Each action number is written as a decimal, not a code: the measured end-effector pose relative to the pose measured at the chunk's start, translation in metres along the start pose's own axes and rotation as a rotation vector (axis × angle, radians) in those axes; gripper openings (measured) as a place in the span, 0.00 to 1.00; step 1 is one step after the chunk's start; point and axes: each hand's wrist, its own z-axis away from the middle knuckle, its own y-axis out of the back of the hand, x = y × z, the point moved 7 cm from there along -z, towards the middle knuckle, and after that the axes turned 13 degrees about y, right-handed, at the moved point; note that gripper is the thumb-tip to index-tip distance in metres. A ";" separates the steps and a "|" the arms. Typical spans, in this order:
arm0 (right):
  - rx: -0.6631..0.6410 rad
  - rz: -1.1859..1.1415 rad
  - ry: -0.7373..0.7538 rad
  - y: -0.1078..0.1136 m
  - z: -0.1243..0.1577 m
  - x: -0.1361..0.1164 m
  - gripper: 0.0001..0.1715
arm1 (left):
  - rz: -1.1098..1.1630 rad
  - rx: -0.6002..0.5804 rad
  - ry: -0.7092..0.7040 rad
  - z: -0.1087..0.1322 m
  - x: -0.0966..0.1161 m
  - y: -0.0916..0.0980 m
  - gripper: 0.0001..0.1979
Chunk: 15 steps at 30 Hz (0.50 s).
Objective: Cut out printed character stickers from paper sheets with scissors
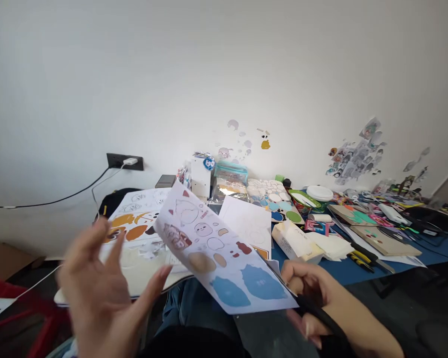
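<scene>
A printed paper sheet (205,233) with cartoon shapes in blue, brown and tan hangs tilted above my lap. Its lower right corner lies at my right hand (317,293), whose fingers are wrapped round black-handled scissors (323,315). The scissors' blades run along the sheet's right edge and are partly hidden by it. To the left of the sheet, my left hand (104,293) is raised with fingers and thumb spread, slightly blurred and holding nothing. Behind it, more printed sheets (138,233) with orange shapes and line drawings rest on a pale board (138,276), with small paper scraps (149,251) on top.
A tissue pack (296,241), yellow-black handled tools (362,256), a green-rimmed bowl (304,199) and a white-lidded tub (320,194) stand on the blue table (343,273). A power strip (125,161) is on the wall. A red stool (41,318) stands at lower left.
</scene>
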 end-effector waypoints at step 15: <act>0.410 0.202 0.271 -0.011 -0.004 0.045 0.32 | 0.484 -0.150 0.624 -0.016 -0.095 -0.022 0.26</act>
